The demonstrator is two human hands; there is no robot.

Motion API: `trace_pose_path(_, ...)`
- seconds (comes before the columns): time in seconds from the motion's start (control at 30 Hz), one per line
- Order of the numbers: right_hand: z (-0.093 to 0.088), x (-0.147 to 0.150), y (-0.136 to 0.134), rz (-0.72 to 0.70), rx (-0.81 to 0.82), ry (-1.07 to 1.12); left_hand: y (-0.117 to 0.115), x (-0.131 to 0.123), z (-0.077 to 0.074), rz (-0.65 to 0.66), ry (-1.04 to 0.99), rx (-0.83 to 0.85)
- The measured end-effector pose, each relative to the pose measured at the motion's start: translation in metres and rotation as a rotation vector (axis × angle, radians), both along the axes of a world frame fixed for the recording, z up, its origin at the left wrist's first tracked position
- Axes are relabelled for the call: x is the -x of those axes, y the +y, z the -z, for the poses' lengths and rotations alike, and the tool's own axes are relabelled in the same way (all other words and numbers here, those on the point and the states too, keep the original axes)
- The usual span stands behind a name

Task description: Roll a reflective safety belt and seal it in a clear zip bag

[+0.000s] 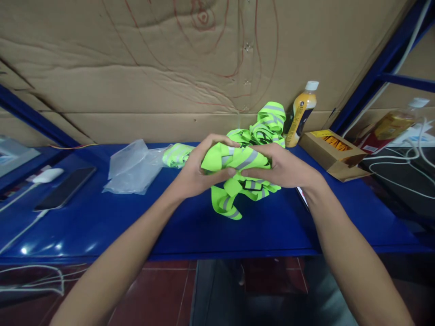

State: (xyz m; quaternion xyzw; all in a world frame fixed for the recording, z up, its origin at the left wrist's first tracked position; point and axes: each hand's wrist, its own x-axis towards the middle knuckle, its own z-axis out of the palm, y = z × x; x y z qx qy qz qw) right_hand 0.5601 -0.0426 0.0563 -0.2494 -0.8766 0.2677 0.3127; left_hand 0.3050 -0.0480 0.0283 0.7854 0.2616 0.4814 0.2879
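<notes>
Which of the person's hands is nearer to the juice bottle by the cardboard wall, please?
Right. The right hand grips the neon vest bundle just below and left of the juice bottle; the left hand holds the bundle's far side, farther away.

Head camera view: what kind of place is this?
Probably a small packing workshop: a blue metal shelf backed with cardboard, hi-vis vests in both hands, plastic bags beside them.

In my grip I see woven cloth, a neon vest (234,160) with matt grey reflective bands. Under the grip, the blue worktop (170,222) looks glossy, painted. Left of it, crinkled clear plastic bag (131,170); behind, matt rough cardboard (136,68).
</notes>
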Motion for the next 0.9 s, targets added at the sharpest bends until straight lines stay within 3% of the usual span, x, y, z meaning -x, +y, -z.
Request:
trace_pose_path(0.1,0.005,0.005,0.001,0.052,-0.065,0.102,0.002,-0.001,-0.001,0.133,-0.219,0.473)
trace_pose_path(0.17,0.012,0.01,0.004,0.079,-0.132,0.141,0.004,0.001,-0.005,0.164,-0.296,0.683)
trace_pose_path(0.3,0.032,0.021,0.012,0.055,-0.42,0.189,0.009,0.013,-0.015,0.189,-0.348,0.877)
trace_pose_path(0.43,0.045,0.026,0.017,0.164,-0.629,0.094,0.01,0.021,-0.017,0.214,-0.297,1.012)
trace_pose_path(0.53,0.047,0.027,0.015,0.157,-0.553,0.038,0.011,0.018,-0.013,0.141,-0.271,1.023)
trace_pose_path(0.67,0.045,0.029,0.01,0.092,-0.309,0.032,0.018,0.018,-0.007,-0.008,-0.208,0.962)
trace_pose_path(0.9,0.036,0.024,0.014,0.202,-0.032,0.049,0.012,0.025,-0.014,0.092,0.096,0.464)
